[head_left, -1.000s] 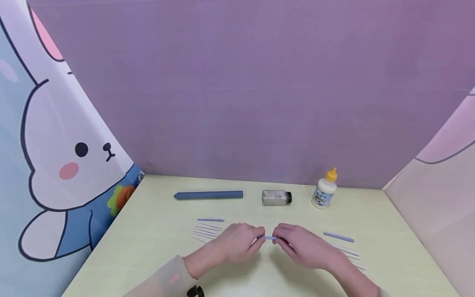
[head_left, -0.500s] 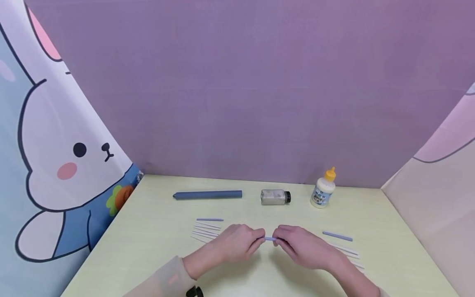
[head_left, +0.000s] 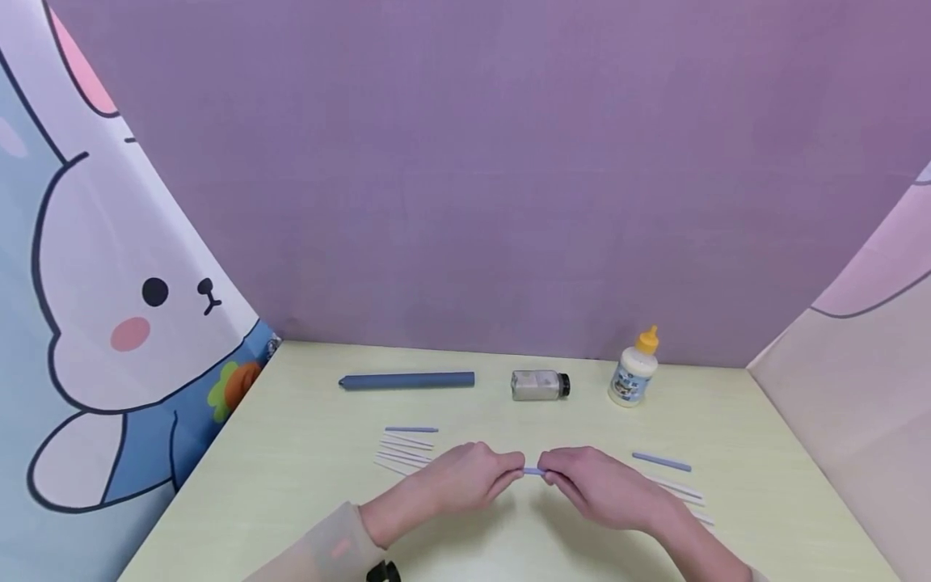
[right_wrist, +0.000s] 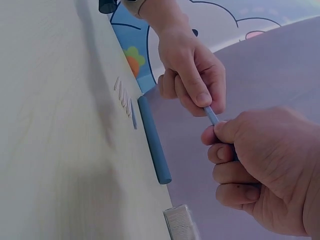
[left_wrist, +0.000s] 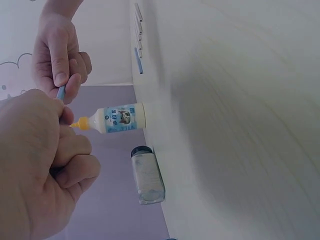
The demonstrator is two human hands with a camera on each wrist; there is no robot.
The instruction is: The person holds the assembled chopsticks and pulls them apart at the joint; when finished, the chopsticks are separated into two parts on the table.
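Between both hands, held above the table, is a thin blue stick (head_left: 533, 471); only a short middle stretch of it shows. The left hand (head_left: 469, 477) pinches one end between thumb and fingers, and the right hand (head_left: 596, 485) pinches the other. In the left wrist view the stick (left_wrist: 61, 93) bridges the two thumbs. Seen from the right wrist, the remaining fingers of the right hand (right_wrist: 270, 165) are curled inward. The stick's ends are hidden inside the hands.
Several white sticks (head_left: 403, 450) and a blue stick (head_left: 411, 429) lie on the left. Another blue stick (head_left: 661, 461) and white sticks (head_left: 680, 488) lie right. Along the back are a thick blue tube (head_left: 407, 381), a black-capped jar (head_left: 537, 385) on its side and an upright glue bottle (head_left: 633, 378).
Both hands have shifted slightly to the right and a little nearer with the stick between them. Their pinching hold stays the same, and the things on the table have not moved.
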